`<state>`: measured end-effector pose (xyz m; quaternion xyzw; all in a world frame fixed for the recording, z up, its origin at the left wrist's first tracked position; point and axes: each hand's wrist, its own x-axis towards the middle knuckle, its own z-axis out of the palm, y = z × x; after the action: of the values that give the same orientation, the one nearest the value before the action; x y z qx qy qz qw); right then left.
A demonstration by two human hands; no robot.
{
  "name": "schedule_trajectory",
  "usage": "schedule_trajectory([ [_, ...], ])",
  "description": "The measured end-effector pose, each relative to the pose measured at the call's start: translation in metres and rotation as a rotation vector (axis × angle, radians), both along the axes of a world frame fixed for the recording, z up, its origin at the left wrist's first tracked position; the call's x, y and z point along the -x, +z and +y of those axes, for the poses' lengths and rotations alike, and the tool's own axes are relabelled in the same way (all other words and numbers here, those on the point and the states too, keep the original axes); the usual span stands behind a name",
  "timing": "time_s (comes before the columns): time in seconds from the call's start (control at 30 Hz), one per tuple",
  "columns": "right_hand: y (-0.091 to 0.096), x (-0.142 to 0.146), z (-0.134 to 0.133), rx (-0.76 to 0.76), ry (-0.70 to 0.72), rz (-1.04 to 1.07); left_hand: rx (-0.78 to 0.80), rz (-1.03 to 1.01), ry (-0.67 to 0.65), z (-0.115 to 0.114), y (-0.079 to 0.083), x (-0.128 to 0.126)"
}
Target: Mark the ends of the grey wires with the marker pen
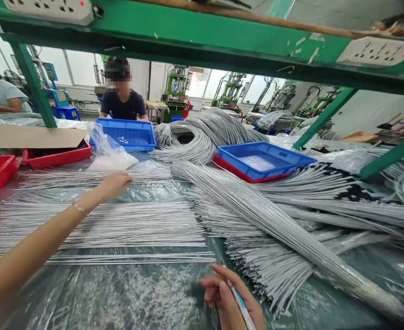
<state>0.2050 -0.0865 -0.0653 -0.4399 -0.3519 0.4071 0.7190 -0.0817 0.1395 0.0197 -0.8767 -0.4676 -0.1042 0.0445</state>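
Dozens of grey wires [129,224] lie in a flat row — both hands are at its edges.
Head view: just off the row's near right corner, the right hand [232,298] grips a white-and-blue pen [241,306]; past the row's far edge, the left hand [117,184] is blurred, fingers curled — whether it holds anything, I cannot tell. Right of the row lies a thick wire bundle [274,220]; beyond it, a clear plastic bag [111,156] stands near a blue tray [136,133].
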Motion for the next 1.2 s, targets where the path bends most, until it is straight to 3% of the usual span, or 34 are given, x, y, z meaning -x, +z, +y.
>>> schedule_trajectory([
  [0.17,-0.01,-0.016,0.0,-0.141,0.07,-0.069,0.15,0.07,-0.27,-0.087,-0.007,-0.05],
  [0.3,-0.009,-0.015,-0.002,-0.16,0.057,-0.072,0.237,0.17,-0.31,-0.131,-0.024,-0.073],
  [0.43,-0.005,-0.009,-0.004,-0.142,-0.004,0.005,0.278,0.138,-0.33,-0.137,-0.037,-0.077],
  [0.53,-0.002,-0.009,-0.006,-0.207,-0.047,0.026,0.284,0.12,-0.337,-0.135,-0.035,-0.073],
  [0.63,0.0,-0.011,-0.01,-0.269,-0.142,0.047,0.496,-0.041,-0.263,-0.133,-0.018,-0.068],
  [0.7,0.002,-0.01,-0.015,-0.149,-0.165,0.082,0.697,-0.202,-0.241,-0.132,0.0,-0.066],
  [0.8,0.006,-0.004,-0.02,0.054,-0.025,0.056,0.863,-0.296,-0.315,-0.137,0.025,-0.067],
  [0.9,0.013,0.002,-0.019,0.029,0.125,0.069,0.942,-0.199,-0.373,-0.146,0.038,-0.07],
  [1.03,0.018,0.009,-0.012,0.0,0.138,0.142,1.012,-0.101,-0.371,-0.161,0.035,-0.082],
  [1.2,0.007,0.011,-0.01,-0.081,0.201,-0.05,0.783,-0.309,-0.41,-0.177,0.012,-0.115],
])
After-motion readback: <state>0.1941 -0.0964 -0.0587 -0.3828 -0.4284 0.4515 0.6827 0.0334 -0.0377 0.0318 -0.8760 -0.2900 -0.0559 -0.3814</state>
